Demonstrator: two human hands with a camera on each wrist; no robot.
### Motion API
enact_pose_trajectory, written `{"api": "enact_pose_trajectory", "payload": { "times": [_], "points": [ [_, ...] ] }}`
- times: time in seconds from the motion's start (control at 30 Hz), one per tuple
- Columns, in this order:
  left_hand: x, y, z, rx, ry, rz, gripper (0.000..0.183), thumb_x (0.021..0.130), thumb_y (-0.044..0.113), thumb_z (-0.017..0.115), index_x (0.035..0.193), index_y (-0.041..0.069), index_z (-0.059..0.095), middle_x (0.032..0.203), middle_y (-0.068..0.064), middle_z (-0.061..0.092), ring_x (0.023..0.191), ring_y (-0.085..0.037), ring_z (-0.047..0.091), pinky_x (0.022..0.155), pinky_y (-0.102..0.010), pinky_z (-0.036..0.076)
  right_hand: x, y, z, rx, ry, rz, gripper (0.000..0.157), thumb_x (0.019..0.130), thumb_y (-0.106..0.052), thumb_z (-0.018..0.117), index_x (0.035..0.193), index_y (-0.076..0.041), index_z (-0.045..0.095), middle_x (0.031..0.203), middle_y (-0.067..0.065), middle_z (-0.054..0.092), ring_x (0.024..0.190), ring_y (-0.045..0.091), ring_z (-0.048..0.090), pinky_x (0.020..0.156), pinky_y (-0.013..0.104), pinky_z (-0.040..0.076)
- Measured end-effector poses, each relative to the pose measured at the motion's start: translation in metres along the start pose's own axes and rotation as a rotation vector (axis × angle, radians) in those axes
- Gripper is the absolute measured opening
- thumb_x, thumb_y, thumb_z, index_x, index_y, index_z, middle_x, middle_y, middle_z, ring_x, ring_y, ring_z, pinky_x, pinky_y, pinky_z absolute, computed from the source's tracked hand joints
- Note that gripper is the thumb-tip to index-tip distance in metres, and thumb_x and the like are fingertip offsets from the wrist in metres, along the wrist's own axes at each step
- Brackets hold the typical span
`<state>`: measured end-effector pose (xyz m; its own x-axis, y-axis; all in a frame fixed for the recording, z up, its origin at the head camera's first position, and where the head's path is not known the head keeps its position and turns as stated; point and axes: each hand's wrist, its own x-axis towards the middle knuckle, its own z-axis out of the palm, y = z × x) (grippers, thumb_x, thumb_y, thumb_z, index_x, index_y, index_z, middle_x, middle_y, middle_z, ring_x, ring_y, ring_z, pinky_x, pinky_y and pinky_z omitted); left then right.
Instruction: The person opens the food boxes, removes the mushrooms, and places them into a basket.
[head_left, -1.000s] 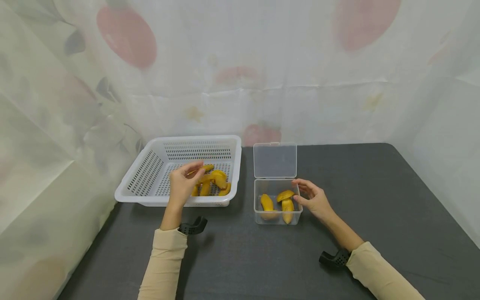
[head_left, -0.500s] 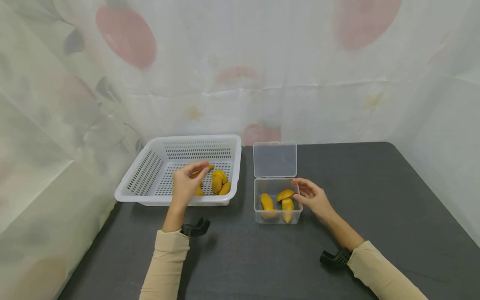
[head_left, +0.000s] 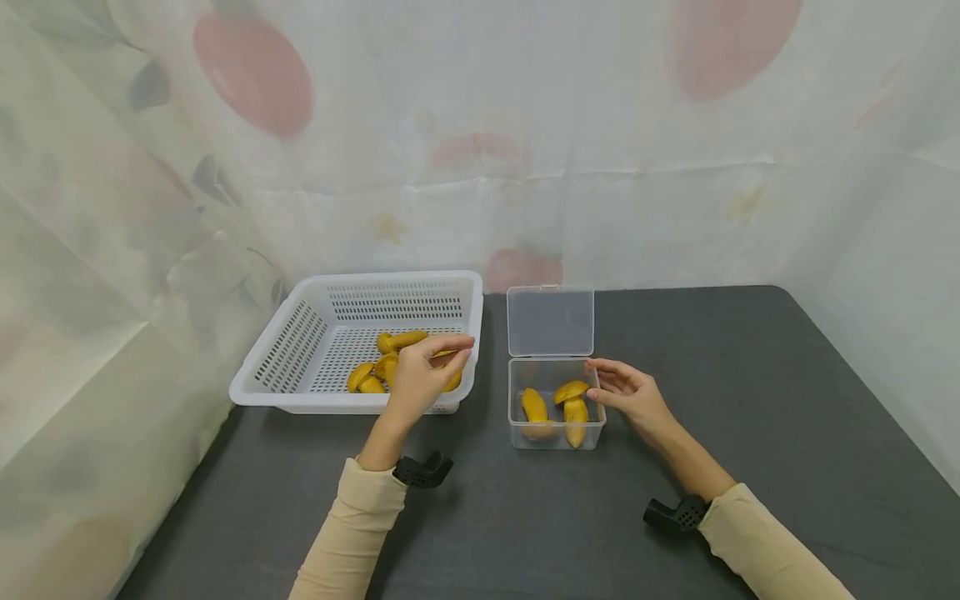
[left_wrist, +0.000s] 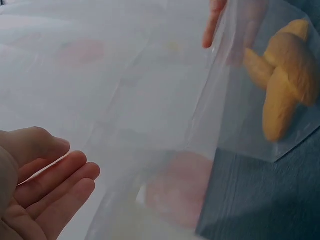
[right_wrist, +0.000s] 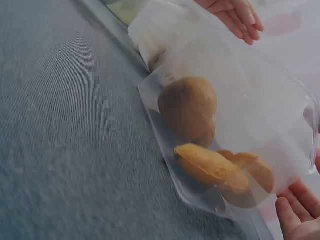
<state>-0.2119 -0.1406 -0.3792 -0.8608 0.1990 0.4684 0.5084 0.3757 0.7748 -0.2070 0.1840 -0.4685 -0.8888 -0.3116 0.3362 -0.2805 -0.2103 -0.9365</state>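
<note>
My left hand (head_left: 425, 375) is over the right side of the white slotted basket (head_left: 300, 402). Its fingers reach forward, thumb apart from them, and the left wrist view shows nothing in that hand (left_wrist: 50, 185). Yellow mushrooms (head_left: 401, 340) lie in the basket beneath it, some partly hidden by the hand. My right hand (head_left: 630, 398) touches the right wall of a clear plastic box (head_left: 557, 437), fingertips at its rim and thumb nearer the front. Inside the box lie yellow mushrooms, one at the left (head_left: 535, 405) and a capped one at the right (head_left: 574, 408).
The box's clear lid (head_left: 551, 322) stands raised at its back edge. Basket and box sit side by side on a dark table (head_left: 525, 525). A white curtain (head_left: 465, 100) with fruit prints hangs behind the table, and another patterned sheet (head_left: 97, 333) hangs at the left.
My left hand has moved right across the basket, uncovering mushrooms at its left. Some mushrooms in the basket have shifted. The right hand stays at the box, which has hardly moved.
</note>
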Motion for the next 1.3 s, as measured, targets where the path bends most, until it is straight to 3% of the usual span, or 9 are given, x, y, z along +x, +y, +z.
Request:
{"api": "enact_pose_trajectory", "payload": {
  "times": [0.3,0.7,1.3],
  "points": [
    [-0.002,0.008,0.028,0.047,-0.108,0.079,0.018,0.087,0.002,0.068,0.104,-0.001,0.072,0.104,-0.016,0.074,0.095,-0.027,0.072,0.082,-0.030,0.061,0.003,-0.001,-0.005,-0.191,-0.016,-0.039,0.045,0.087,0.005,0.064,0.127,0.017,0.050,0.122,-0.014,0.065,0.113,-0.003,0.060,0.096,0.009,0.049],
    [-0.003,0.011,0.050,0.011,-0.195,0.070,0.018,0.090,0.005,0.065,0.106,0.003,0.072,0.106,-0.015,0.073,0.094,-0.026,0.072,0.081,-0.020,0.060,0.004,0.001,-0.005,-0.187,0.005,-0.006,0.042,0.087,0.003,0.064,0.126,0.014,0.051,0.120,-0.017,0.064,0.113,-0.005,0.059,0.097,0.008,0.047],
    [0.003,0.012,0.075,-0.027,-0.276,0.077,0.021,0.091,0.008,0.065,0.110,0.003,0.071,0.109,-0.015,0.072,0.099,-0.025,0.071,0.086,-0.023,0.059,0.005,0.000,-0.006,-0.175,-0.017,-0.007,0.042,0.088,0.003,0.064,0.126,0.013,0.050,0.120,-0.012,0.064,0.113,-0.003,0.058,0.097,0.007,0.047]
  ]
}}
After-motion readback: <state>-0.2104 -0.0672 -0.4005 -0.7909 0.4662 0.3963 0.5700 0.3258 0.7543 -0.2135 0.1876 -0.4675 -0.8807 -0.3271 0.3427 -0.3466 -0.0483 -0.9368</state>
